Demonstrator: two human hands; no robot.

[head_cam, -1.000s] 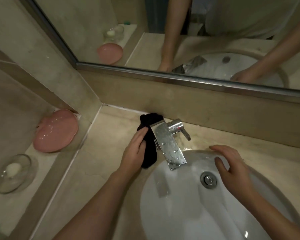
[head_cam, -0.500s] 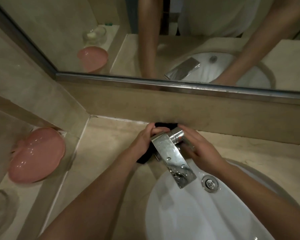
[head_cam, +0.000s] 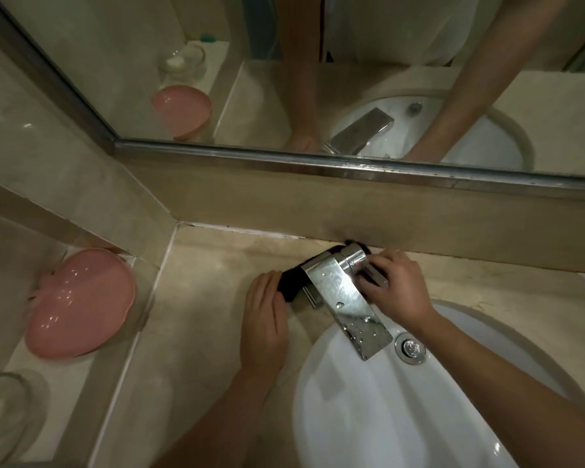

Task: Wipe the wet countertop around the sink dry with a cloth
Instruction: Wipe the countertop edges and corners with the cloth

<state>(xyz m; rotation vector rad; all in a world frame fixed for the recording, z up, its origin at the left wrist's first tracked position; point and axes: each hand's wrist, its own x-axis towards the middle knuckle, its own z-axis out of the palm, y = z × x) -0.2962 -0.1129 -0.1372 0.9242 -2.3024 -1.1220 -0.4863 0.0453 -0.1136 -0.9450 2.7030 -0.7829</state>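
- Firstly, the left hand [head_cam: 265,319] pinches one end of the soft black cloth [head_cam: 293,285], just left of the flat chrome metal tap [head_cam: 345,298].
- The right hand [head_cam: 397,287] curls its fingers at the tap's lever side; what they grasp I cannot tell.
- The cloth passes behind the tap base, close against the beige stone back wall [head_cam: 318,211], with little room there.
- The beige stone counter [head_cam: 200,315] gives room leftward; the white round ceramic sink [head_cam: 385,417] has its rim just below both hands.

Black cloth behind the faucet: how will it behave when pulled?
Likely floppy: the black cloth bends round behind the faucet. Probably light: it bunches thin at the left hand. It may slide easily on the chrome, which carries droplets.
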